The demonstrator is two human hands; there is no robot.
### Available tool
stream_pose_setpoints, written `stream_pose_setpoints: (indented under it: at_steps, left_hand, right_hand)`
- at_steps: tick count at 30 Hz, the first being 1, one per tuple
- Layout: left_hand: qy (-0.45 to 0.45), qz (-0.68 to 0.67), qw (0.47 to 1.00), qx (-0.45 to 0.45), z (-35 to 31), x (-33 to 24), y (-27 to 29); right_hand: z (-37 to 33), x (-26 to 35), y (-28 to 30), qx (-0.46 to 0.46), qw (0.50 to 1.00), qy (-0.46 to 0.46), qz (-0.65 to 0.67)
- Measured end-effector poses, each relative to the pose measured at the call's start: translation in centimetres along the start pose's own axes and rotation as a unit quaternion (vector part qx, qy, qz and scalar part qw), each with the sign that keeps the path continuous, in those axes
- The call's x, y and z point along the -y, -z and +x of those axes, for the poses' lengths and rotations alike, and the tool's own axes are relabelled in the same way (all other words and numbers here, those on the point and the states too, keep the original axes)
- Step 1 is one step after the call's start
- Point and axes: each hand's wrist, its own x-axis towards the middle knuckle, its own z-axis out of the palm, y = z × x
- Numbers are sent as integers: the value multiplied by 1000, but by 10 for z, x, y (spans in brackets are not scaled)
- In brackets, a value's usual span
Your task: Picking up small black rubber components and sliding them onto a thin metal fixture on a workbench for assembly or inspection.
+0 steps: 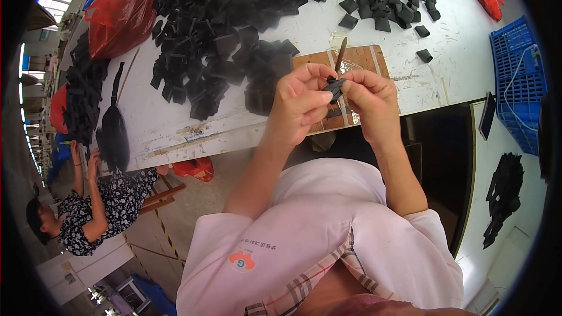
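Between my fingers is a small black fabric piece [335, 89], bunched up and held in front of my chest above the table edge. My left hand [301, 102] pinches it from the left, and my right hand [374, 99] grips its right side with thumb and forefinger. Just beyond the fingertips a thin brown pointed stick [341, 55] stands up over a brown board [369, 58] taped to the table. Whether the stick is fixed there or touches the fabric, I cannot tell. A big heap of flat black fabric pieces [216, 35] spreads to the left of the board.
Rolled black pieces [392, 3] lie in a small pile at the far right of the white table [456, 64]. A red plastic bag [120, 20] sits at the left. A blue crate [515, 82] stands at right. Another person [93, 205] works at the table's left.
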Motion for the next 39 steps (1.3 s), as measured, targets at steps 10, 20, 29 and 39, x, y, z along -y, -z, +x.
stream_pose_setpoints:
  at_steps: [10, 20, 29, 39]
  left_hand:
    - [-129, 162, 974, -90, 12, 1, -2]
    - [43, -43, 998, -14, 33, -10, 10]
    - [-243, 328, 909, -86, 35, -4, -4]
    - [-299, 357, 884, -42, 32, -12, -18]
  right_hand:
    - [10, 18, 7, 129, 978, -129, 101]
    - [58, 16, 22, 225, 964, -119, 82]
    - [44, 22, 7, 70, 983, 108, -132]
    - [20, 27, -5, -14, 886, 345, -311]
